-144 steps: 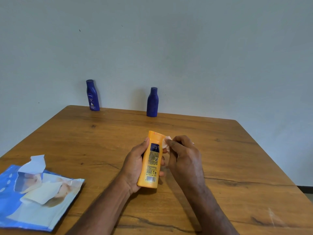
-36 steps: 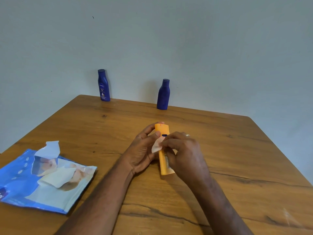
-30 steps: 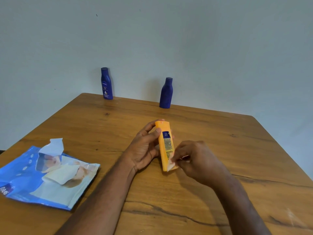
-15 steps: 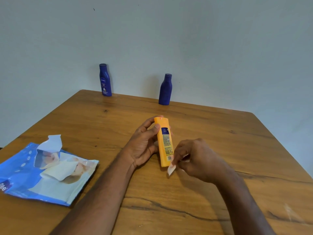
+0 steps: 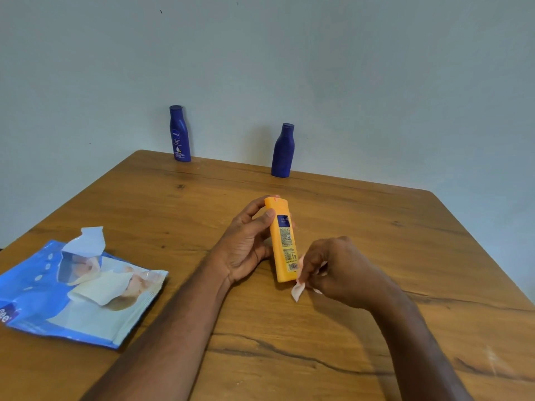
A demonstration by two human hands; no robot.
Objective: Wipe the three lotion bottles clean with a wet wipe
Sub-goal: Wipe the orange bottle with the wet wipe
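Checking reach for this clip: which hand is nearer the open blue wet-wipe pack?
Left. The left hand sits just right of the open blue wet-wipe pack; the right hand is farther right, beyond the orange bottle.

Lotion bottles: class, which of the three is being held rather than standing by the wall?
The orange bottle, gripped in the left hand. The two blue bottles stand untouched at the table's far edge.

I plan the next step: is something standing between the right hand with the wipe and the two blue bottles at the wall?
Nothing visible: bare table lies between the right hand and both blue bottles.
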